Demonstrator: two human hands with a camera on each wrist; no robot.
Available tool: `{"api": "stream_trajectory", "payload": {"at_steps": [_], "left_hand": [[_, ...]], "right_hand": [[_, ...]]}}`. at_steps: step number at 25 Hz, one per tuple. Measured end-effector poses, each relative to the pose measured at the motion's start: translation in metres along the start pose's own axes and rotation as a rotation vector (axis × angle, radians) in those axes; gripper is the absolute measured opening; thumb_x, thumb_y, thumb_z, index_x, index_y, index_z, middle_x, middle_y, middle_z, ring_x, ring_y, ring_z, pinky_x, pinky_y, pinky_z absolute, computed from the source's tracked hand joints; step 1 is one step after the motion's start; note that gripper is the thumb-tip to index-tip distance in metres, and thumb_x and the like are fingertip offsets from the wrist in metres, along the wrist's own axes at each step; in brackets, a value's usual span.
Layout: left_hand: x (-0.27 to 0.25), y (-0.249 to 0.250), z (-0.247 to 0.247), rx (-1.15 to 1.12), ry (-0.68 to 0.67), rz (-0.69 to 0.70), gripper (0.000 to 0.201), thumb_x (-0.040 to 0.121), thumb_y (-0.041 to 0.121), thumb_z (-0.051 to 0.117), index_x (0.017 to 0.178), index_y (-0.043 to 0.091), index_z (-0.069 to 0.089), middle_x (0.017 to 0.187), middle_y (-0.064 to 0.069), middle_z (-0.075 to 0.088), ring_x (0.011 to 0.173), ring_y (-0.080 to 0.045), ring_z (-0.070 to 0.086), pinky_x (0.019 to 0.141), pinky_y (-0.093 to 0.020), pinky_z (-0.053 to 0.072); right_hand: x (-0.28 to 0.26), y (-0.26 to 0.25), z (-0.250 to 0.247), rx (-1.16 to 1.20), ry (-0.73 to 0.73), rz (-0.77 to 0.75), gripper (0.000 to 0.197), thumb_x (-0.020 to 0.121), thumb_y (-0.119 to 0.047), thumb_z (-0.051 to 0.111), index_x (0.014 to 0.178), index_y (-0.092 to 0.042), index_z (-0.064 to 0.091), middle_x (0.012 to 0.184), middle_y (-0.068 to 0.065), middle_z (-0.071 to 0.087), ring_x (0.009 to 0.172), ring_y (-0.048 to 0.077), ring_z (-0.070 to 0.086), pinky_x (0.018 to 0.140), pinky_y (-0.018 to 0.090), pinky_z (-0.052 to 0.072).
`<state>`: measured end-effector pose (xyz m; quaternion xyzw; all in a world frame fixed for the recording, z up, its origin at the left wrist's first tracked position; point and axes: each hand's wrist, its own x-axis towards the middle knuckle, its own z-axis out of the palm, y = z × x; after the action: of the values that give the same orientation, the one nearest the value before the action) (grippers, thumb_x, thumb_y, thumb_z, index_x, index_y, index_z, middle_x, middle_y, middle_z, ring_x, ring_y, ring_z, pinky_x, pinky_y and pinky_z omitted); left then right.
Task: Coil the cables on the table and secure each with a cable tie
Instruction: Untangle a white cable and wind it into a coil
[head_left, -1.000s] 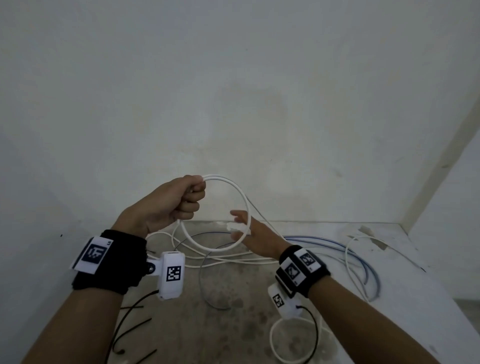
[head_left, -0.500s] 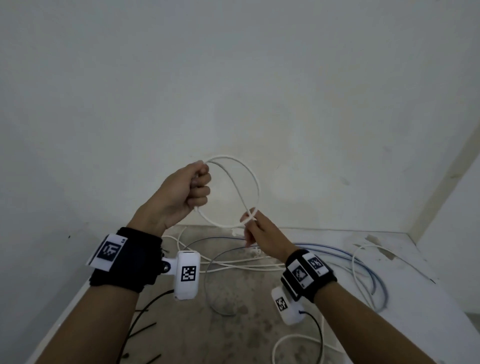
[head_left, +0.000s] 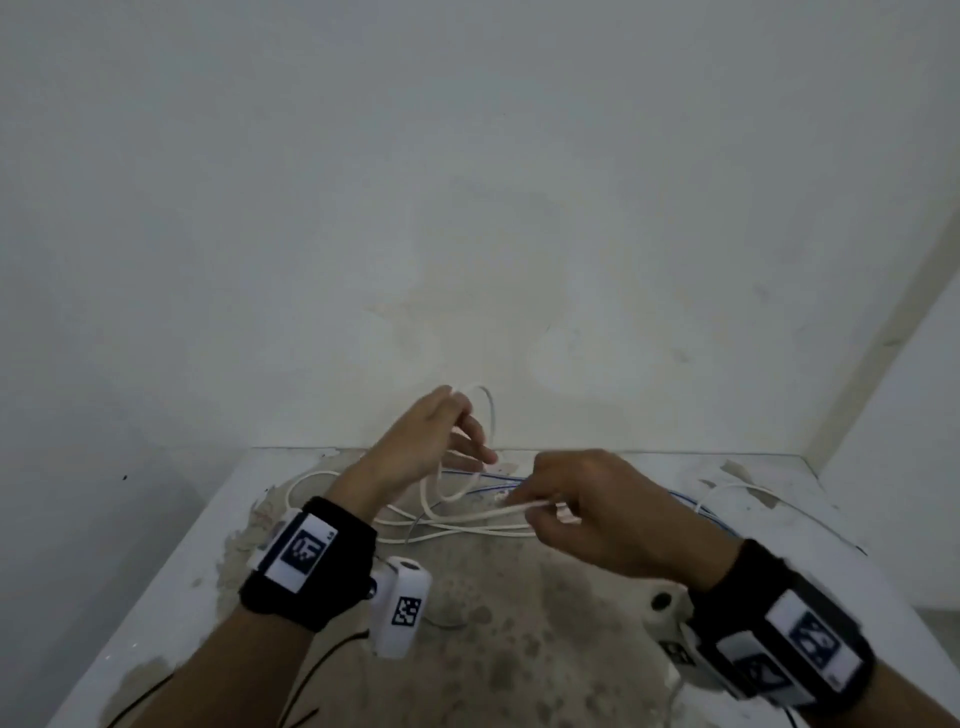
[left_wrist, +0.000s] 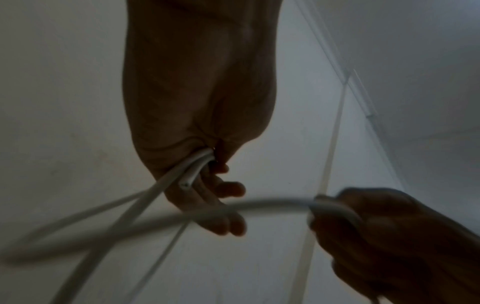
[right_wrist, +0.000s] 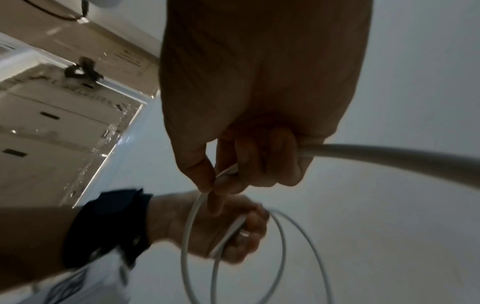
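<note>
I have the left hand (head_left: 415, 447) raised above the counter (head_left: 519, 649), grip clamped on the white cable (head_left: 491, 415); a loop of it stands up past the knuckles and hangs down below the palm; from the left wrist view the cable (left_wrist: 192, 164) comes out of the closed palm of the left hand (left_wrist: 200, 98) with its cut end showing just beside the fingers (left_wrist: 228, 191); the lower fingers lie fairly straight while the upper ones pin the strands.

The right hand (head_left: 597, 514) sits lower and to the right, near the left one, grip pinched on a run of the same cable; in the right wrist view thumb and forefinger of the right hand (right_wrist: 259, 92) nip the cable (right_wrist: 376, 152), which passes through the curled fingers and sweeps off to the right; beyond it the left hand (right_wrist: 221, 226) holds two or three rounds of the coil hanging down.

The slack trails onto the counter between my wrists, in long white strands; a blue cable (head_left: 696, 504) lies behind the right hand, against the back of the counter; another white cable (head_left: 727, 491) curls at the far right; thin black ties (head_left: 306, 680) lie at the near left edge; the wall (head_left: 467, 208) fills the view above.
</note>
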<state>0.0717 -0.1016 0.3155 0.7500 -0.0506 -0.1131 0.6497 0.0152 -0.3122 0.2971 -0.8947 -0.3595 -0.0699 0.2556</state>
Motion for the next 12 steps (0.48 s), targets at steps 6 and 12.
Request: {"api": "stream_trajectory", "payload": {"at_steps": [6, 12], "left_hand": [[-0.021, 0.012, 0.025, -0.047, -0.457, -0.131, 0.029, 0.105, 0.026, 0.031, 0.089, 0.011, 0.051, 0.055, 0.001, 0.034, 0.039, -0.009, 0.024, 0.039, -0.021, 0.017], [-0.008, 0.002, 0.042, -0.411, 0.021, -0.107, 0.028, 0.105, 0.018, 0.034, 0.085, 0.007, 0.049, 0.071, -0.009, 0.056, 0.059, -0.022, 0.06, 0.056, -0.03, 0.053]], "right_hand": [[0.005, 0.028, -0.034, 0.227, 0.237, 0.14, 0.013, 0.095, -0.028, 0.065, 0.107, -0.03, 0.07, 0.087, -0.008, 0.059, 0.058, 0.01, 0.045, 0.059, 0.017, 0.037], [-0.01, 0.032, -0.001, 0.336, 0.381, 0.267, 0.021, 0.095, -0.024, 0.064, 0.113, -0.036, 0.062, 0.093, -0.007, 0.054, 0.055, 0.015, 0.044, 0.059, 0.021, 0.039]]}}
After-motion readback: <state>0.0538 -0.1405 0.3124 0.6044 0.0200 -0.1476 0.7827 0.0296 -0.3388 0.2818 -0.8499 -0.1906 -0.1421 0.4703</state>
